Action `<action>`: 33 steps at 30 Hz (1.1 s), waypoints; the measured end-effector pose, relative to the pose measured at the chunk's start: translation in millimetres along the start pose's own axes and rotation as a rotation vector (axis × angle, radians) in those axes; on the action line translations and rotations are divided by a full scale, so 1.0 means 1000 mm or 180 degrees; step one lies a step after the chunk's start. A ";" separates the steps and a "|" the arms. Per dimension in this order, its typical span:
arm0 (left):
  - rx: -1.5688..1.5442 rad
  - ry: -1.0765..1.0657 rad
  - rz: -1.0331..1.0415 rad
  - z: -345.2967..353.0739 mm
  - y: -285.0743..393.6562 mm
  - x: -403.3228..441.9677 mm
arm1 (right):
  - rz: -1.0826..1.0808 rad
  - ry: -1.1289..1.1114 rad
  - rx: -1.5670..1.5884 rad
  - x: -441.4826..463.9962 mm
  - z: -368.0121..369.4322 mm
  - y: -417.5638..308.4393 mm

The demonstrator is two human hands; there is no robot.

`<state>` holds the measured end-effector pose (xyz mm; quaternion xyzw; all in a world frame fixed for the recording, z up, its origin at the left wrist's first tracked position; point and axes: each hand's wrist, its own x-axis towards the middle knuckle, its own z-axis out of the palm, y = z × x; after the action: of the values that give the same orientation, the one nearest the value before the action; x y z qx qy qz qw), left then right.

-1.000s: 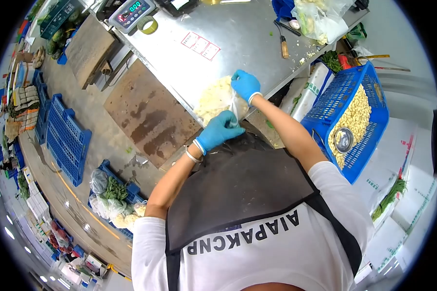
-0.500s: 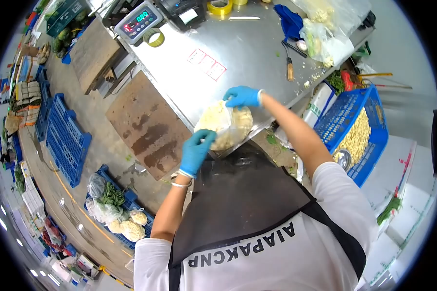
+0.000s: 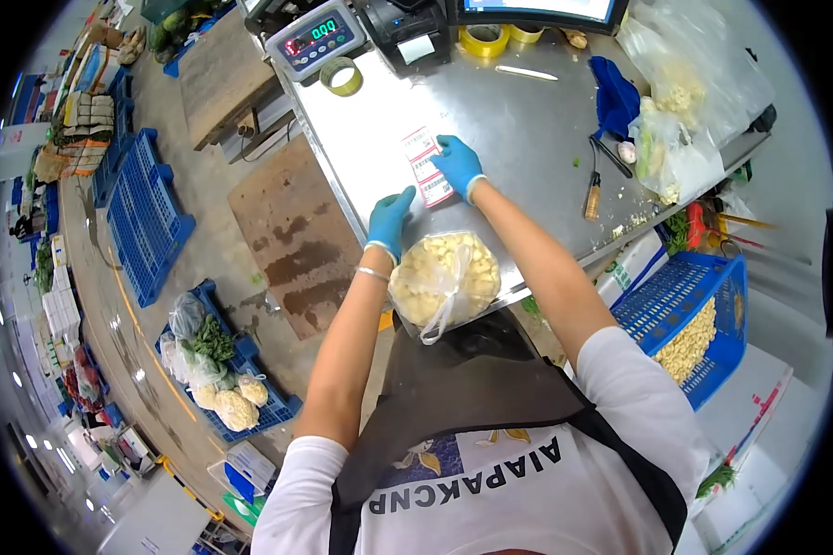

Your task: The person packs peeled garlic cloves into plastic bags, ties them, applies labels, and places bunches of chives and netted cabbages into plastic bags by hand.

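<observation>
Both hands wear blue gloves. My right hand [image 3: 458, 170] is at the right edge of a strip of printed white-and-red labels [image 3: 426, 166] on the steel table, its fingertips gripping that edge. Just left of the strip's lower end is my left hand [image 3: 391, 222], thumb and fingers apart, with nothing visible in it. Between my forearms, at the table's near edge, sits a clear plastic bag of peeled garlic cloves [image 3: 467, 268]. Its tied top hangs toward my apron, and neither hand grips it.
A scale [image 3: 315, 39] reading 0.00, a tape roll [image 3: 341, 77] and a label printer [image 3: 407, 32] stand at the back. A wooden-handled tool [image 3: 592, 194] and plastic bags [image 3: 690, 139] lie right. A blue basket [image 3: 634, 314] of cloves stands below the table.
Both hands have let go of the garlic bag and moved forward over the table. The bag now rests with its tied top toward me. The label strip has turned, with my right hand on it.
</observation>
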<state>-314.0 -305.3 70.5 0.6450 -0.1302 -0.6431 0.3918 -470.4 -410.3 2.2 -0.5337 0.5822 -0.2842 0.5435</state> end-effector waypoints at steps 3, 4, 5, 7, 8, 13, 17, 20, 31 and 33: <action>-0.0479 -0.0410 -0.0272 0.018 0.014 0.001 | 0.0307 -0.0441 0.1270 -0.032 -0.017 -0.002; -0.0300 -0.0430 -0.0160 0.019 0.010 0.006 | 0.0358 -0.0573 0.1525 -0.040 -0.025 -0.001; -0.0118 -0.0453 -0.0042 0.019 0.003 0.014 | 0.0225 -0.0492 0.1404 -0.043 -0.026 0.013; 0.0306 -0.0317 0.0256 0.026 0.005 0.018 | -0.0187 0.0338 -0.0293 -0.069 -0.047 -0.022; 0.0453 -0.0388 0.0515 0.026 0.001 0.022 | -0.0404 0.0753 -0.1121 -0.081 -0.054 -0.041; 0.2154 -0.0672 0.1350 0.058 0.020 0.005 | -0.2047 0.0365 -0.2632 -0.083 -0.072 -0.060; 0.2346 -0.0834 0.1517 0.061 0.028 0.006 | -0.1845 0.0171 -0.2203 -0.079 -0.088 -0.063; 0.2464 -0.1078 0.1291 0.063 0.028 0.003 | -0.1376 0.0014 -0.1731 -0.068 -0.095 -0.044; 0.1794 -0.1229 0.0997 0.062 0.019 -0.006 | -0.1718 -0.0142 -0.2349 -0.083 -0.096 -0.059; 0.1716 -0.1271 0.1062 0.058 0.014 -0.001 | -0.1887 -0.0102 -0.2504 -0.084 -0.095 -0.059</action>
<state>-363.6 -333.3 88.8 0.5567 -0.4719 -0.6262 0.2742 -554.6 -371.3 107.0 -0.8455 0.4601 -0.1770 0.2054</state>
